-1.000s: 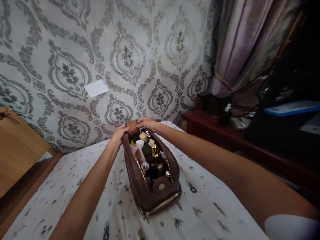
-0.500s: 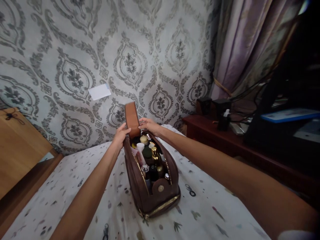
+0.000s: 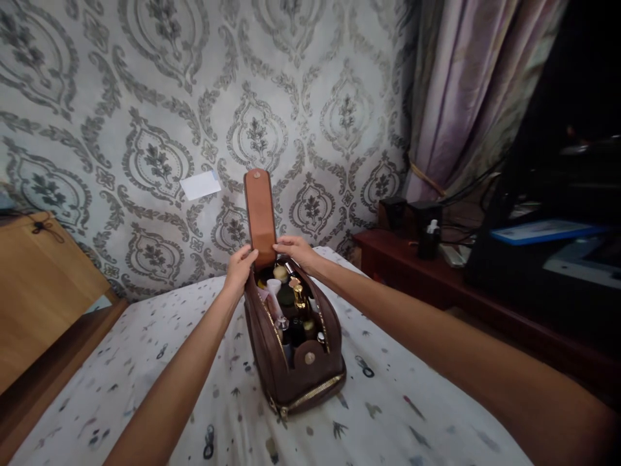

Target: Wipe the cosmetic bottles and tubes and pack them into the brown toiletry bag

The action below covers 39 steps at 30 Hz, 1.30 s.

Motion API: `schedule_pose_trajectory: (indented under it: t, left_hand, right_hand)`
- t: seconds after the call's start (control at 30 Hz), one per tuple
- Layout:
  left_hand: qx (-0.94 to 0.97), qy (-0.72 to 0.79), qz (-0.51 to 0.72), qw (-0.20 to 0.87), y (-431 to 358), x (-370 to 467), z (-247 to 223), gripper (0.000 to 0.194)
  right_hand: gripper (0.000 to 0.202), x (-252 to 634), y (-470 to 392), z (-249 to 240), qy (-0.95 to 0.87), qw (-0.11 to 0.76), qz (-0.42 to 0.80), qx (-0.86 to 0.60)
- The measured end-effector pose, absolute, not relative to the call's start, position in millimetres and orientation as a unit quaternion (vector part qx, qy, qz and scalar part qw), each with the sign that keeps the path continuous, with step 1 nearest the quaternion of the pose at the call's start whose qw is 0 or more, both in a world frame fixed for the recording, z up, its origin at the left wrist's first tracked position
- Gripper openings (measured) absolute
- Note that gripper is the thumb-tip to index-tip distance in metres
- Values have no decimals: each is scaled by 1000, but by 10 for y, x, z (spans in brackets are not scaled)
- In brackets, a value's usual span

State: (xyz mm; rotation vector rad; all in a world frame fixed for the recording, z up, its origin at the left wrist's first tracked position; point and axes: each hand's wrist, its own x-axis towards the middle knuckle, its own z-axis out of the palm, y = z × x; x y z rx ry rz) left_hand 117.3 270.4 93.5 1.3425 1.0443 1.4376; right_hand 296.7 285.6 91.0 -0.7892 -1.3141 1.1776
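A dark brown cosmetic bag (image 3: 305, 382) stands on the patterned bedsheet with its top unzipped. Inside are several bottles and tubes, among them a gold-capped bottle (image 3: 299, 296) and a pale tube (image 3: 274, 294). At the far end a tan strap flap (image 3: 261, 210) with a snap stands upright. My left hand (image 3: 240, 266) pinches the bag's far left rim beside the strap's base. On the other side, my right hand (image 3: 297, 251) has its thumb and fingers closed on the far right rim. Some fingertips are hidden behind the bag.
The white sheet (image 3: 194, 388) reaches back to a wallpapered wall carrying a white card (image 3: 200, 186). Left of the bed is a wooden panel (image 3: 43, 291). A dark red table (image 3: 402, 259) on the right bears a dropper bottle (image 3: 429, 239), black boxes and cables.
The strap flap, earlier bent over at its top, now stands straight up and shows its snap. Both hands remain at the bag's far end. The view has shifted slightly.
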Motion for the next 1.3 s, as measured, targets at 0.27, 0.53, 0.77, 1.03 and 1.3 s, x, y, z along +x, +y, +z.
schedule_pose_trajectory:
  t: [0.27,0.53,0.77,1.03,1.3]
  left_hand:
    - [595,396,586,381,2485,1235,925,9]
    - [611,401,579,361,2220,1273,1004,20]
    - [610,412,577,354,1951,1303,1004,26]
    - [611,424,575,342,1693,1248,864,30]
    - [707,422,539,175,991,1162,705,20]
  right_hand:
    - [20,2984,2608,909,-584,569,475,-332]
    - [9,3009,2368,939,-614,556,453,-330]
    - [7,3076,2181,865,-618,555,428,-355]
    - [15,3154,1853,833,-620,582,357,-387]
    - [20,3292,715,553,-585,632,186,-473]
